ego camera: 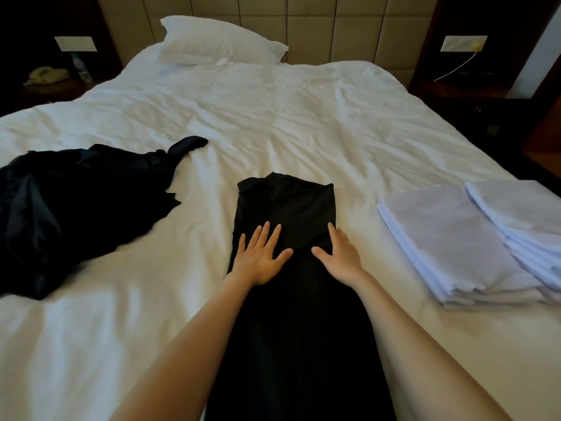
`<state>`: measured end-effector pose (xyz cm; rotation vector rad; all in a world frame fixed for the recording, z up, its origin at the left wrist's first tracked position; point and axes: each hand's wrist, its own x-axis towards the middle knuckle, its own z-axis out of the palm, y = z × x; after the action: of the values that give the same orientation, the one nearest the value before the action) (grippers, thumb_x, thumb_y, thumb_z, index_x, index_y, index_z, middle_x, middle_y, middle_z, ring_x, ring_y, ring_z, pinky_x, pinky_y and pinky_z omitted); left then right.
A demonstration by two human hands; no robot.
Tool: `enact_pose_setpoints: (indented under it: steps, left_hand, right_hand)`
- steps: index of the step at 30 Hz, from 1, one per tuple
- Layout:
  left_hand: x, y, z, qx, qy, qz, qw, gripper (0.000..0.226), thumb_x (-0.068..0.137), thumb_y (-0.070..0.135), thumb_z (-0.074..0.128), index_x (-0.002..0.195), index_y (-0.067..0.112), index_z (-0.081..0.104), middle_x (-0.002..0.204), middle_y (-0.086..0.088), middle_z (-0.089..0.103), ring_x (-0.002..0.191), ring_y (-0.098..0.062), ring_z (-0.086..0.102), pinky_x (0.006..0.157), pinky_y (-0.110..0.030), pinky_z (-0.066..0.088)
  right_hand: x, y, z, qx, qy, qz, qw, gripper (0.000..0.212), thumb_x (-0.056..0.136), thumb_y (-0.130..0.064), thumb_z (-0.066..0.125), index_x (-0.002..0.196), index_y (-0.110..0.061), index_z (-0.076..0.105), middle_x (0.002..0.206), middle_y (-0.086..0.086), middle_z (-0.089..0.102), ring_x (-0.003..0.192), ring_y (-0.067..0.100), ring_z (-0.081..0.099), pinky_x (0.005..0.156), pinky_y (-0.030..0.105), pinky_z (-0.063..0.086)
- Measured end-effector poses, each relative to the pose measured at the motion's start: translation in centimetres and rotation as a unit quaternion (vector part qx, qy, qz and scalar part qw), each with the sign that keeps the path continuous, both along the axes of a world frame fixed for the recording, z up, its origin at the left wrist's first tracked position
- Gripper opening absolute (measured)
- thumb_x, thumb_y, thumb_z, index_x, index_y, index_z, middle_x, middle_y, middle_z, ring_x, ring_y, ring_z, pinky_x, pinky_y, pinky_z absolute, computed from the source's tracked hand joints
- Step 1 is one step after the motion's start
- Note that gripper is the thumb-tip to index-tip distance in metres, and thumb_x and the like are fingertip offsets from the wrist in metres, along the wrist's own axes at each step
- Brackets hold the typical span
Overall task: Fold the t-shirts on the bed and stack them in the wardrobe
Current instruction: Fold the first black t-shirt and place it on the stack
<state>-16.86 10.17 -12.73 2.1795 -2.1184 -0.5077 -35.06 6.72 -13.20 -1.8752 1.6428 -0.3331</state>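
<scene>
Left hand point(261, 259), right hand point(340, 256) flat, fingers straight, on half-folded black t-shirt point(288, 205), centre; crumpled dark heap point(76, 202) left, unfolded; folded white stacks point(455, 238) right.

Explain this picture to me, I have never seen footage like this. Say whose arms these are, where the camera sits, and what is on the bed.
There is no machine here: these are a person's two bare arms. The one picture comes from a wide-angle camera worn on the person's head, looking forward and down.

The left hand and the right hand lie flat, fingers straight, on a black t-shirt folded into a long strip on the white bed. Neither hand grips anything; they only press on the cloth.

To the left lies a crumpled heap of dark garments. To the right sit stacks of folded pale garments. A white pillow lies by the headboard.
</scene>
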Motion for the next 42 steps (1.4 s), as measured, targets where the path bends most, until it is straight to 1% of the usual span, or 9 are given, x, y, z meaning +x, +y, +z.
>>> enact_pose_setpoints:
  steps: [3, 9, 13, 18, 23, 29, 33, 37, 42]
  left_hand:
    - [-0.2, 2.2, -0.1, -0.001, -0.006, 0.004, 1.000, 0.062, 0.098, 0.054, 0.018, 0.150, 0.030, -0.008, 0.158, 0.001, -0.015, 0.145, -0.015, -0.014, 0.115, -0.038, -0.013]
    - [-0.9, 7.1, -0.3, -0.004, -0.009, 0.023, 1.000, 0.058, 0.100, 0.048, 0.014, 0.150, 0.026, -0.006, 0.158, -0.001, -0.014, 0.145, -0.016, -0.014, 0.115, -0.034, -0.011]
    - [-1.2, 10.5, -0.4, -0.002, -0.006, 0.036, 0.999, 0.058, 0.100, 0.048, 0.013, 0.150, 0.027, -0.007, 0.157, -0.002, -0.016, 0.144, -0.017, -0.016, 0.115, -0.037, -0.013]
    - [-1.3, 14.3, -0.9, -0.007, 0.014, 0.063, 0.998, 0.061, 0.099, 0.053, 0.015, 0.150, 0.029, -0.008, 0.155, -0.007, -0.023, 0.143, -0.021, -0.021, 0.114, -0.037, -0.015]
    - [-1.5, 17.4, -0.5, -0.020, 0.093, 0.103, 0.990, 0.073, 0.094, 0.059, 0.032, 0.151, 0.029, -0.004, 0.155, -0.010, -0.023, 0.145, -0.026, -0.014, 0.116, -0.038, -0.005]
    - [-0.2, 20.7, 0.3, -0.069, 0.302, 0.190, 0.932, 0.098, 0.080, 0.034, 0.072, 0.151, 0.021, 0.005, 0.154, -0.009, 0.015, 0.141, -0.029, 0.020, 0.115, -0.042, 0.022]
    - [0.7, 23.5, -0.1, -0.017, 0.509, 0.233, 0.828, 0.093, 0.081, 0.016, 0.073, 0.150, 0.021, 0.011, 0.146, -0.010, 0.036, 0.128, -0.027, 0.044, 0.104, -0.041, 0.041]
    - [-0.5, 26.8, -1.8, -0.030, 0.553, 0.229, 0.800, 0.067, 0.079, 0.008, 0.073, 0.136, 0.017, 0.039, 0.130, -0.007, 0.054, 0.109, -0.022, 0.058, 0.093, -0.038, 0.049]
    - [-1.6, 29.6, -2.6, -0.037, 0.556, 0.211, 0.803, 0.064, 0.079, 0.010, 0.073, 0.134, 0.016, 0.042, 0.124, -0.005, 0.057, 0.113, -0.024, 0.057, 0.097, -0.043, 0.048]
  right_hand:
    - [-0.7, 1.6, 0.4, 0.020, -0.042, -0.008, 0.999, 0.073, 0.097, -0.038, 0.048, 0.152, -0.022, 0.002, 0.160, 0.001, 0.006, 0.146, 0.021, 0.011, 0.118, 0.037, 0.014]
    - [-1.1, 6.2, 0.4, -0.008, 0.006, -0.020, 1.000, 0.067, 0.100, -0.038, 0.040, 0.152, -0.020, 0.003, 0.160, 0.001, 0.008, 0.146, 0.020, 0.013, 0.117, 0.034, 0.017]
    - [-1.9, 9.3, 1.1, -0.003, -0.058, -0.037, 0.998, 0.069, 0.098, -0.030, 0.049, 0.152, -0.019, 0.008, 0.159, 0.001, 0.013, 0.144, 0.020, 0.020, 0.114, 0.033, 0.022]
    - [-4.1, 12.5, 2.1, 0.076, -0.169, -0.108, 0.977, 0.089, 0.087, -0.018, 0.068, 0.152, -0.021, 0.006, 0.155, 0.004, 0.020, 0.141, 0.025, 0.026, 0.109, 0.036, 0.032]
    - [-5.2, 16.0, 2.2, 0.132, -0.212, -0.144, 0.958, 0.097, 0.082, -0.009, 0.072, 0.152, -0.020, 0.005, 0.152, 0.009, 0.026, 0.138, 0.028, 0.031, 0.108, 0.039, 0.033]
    - [-6.0, 19.7, 1.2, 0.170, -0.272, -0.188, 0.928, 0.095, 0.079, -0.001, 0.073, 0.151, -0.021, 0.013, 0.144, 0.014, 0.036, 0.128, 0.031, 0.042, 0.106, 0.041, 0.038]
    - [-6.3, 21.7, 0.8, 0.173, -0.295, -0.184, 0.922, 0.091, 0.078, 0.000, 0.072, 0.150, -0.019, 0.018, 0.151, 0.007, 0.029, 0.134, 0.029, 0.037, 0.109, 0.042, 0.036]
    - [-6.3, 23.6, 0.5, 0.163, -0.317, -0.188, 0.915, 0.089, 0.078, -0.002, 0.073, 0.149, -0.017, 0.022, 0.151, 0.005, 0.032, 0.133, 0.027, 0.038, 0.109, 0.042, 0.036]
    - [-6.9, 26.6, -0.1, 0.145, -0.331, -0.185, 0.914, 0.082, 0.077, -0.004, 0.074, 0.145, -0.019, 0.030, 0.141, 0.006, 0.045, 0.124, 0.026, 0.048, 0.103, 0.042, 0.043]
